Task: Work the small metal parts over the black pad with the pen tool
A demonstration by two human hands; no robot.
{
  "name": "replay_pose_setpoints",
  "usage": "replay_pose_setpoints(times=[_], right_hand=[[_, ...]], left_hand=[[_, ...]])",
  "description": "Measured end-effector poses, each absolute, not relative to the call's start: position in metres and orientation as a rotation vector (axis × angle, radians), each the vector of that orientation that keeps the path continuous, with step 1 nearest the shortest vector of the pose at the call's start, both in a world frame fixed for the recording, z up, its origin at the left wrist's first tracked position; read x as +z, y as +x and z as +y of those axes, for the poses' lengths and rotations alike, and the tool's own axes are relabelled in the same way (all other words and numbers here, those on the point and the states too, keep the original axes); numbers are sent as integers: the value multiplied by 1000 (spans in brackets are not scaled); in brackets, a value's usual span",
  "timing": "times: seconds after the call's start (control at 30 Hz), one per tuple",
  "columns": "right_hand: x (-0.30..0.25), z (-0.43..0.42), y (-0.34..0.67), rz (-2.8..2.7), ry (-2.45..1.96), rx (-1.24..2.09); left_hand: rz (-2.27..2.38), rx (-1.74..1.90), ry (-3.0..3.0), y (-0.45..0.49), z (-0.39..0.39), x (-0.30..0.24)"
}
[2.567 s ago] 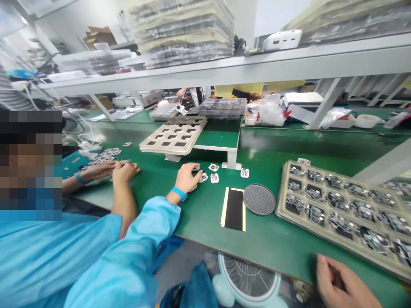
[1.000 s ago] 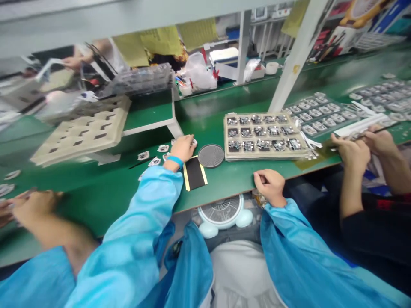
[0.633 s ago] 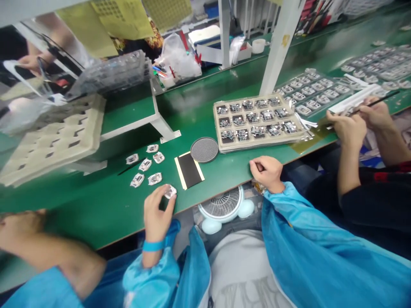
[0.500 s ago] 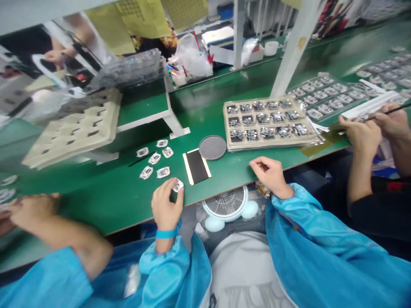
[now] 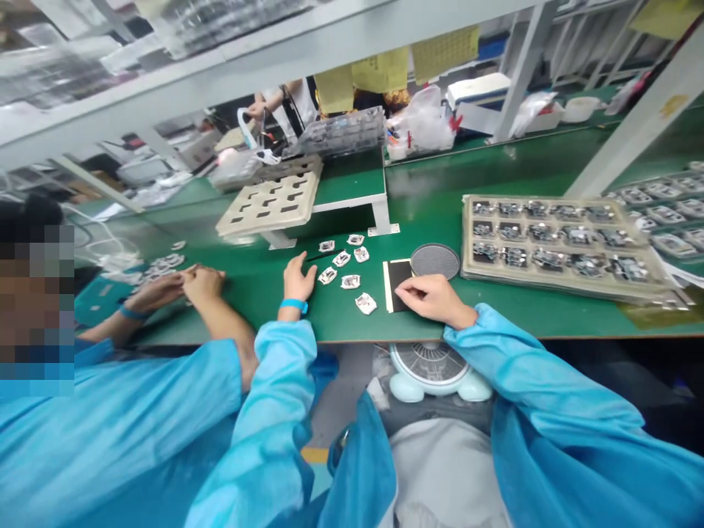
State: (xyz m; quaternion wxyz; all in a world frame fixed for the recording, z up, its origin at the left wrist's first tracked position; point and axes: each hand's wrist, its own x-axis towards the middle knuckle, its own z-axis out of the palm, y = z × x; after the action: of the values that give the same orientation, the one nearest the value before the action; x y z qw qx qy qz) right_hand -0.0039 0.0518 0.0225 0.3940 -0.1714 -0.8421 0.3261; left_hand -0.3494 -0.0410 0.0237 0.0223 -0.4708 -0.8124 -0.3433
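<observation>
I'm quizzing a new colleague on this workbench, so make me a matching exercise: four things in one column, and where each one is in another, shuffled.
Things
1. Left hand
2. Right hand
3. Round grey disc
4. Fan

Places
A. Below the edge of the green bench
B. Between the black sheet and the filled tray
C. Near the thin black tool
D. Over part of the black sheet

Right pairs: 1-C, 2-D, 3-B, 4-A

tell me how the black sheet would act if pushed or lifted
The black sheet is probably light and might bend when lifted, as it looks thin. It should likely slide rather than roll or tip, lying flat on the green table. The right hand covers part of it and might hamper a push, though contact isn't clear.
</observation>
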Motion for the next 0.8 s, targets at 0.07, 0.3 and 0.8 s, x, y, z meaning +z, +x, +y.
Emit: replay_pose_setpoints(times=[0.07, 0.3, 0.8], right_hand=[[16, 56, 2, -2111, -472, 814], [28, 53, 46, -2007, -612, 715], [45, 49, 87, -2132, -831, 835]], left_hand=[[-2550, -1020, -1432, -369, -28, 28], [-2505, -1089, -1322, -340, -44, 50], [-2064, -1155, -2410, -162, -40, 82]])
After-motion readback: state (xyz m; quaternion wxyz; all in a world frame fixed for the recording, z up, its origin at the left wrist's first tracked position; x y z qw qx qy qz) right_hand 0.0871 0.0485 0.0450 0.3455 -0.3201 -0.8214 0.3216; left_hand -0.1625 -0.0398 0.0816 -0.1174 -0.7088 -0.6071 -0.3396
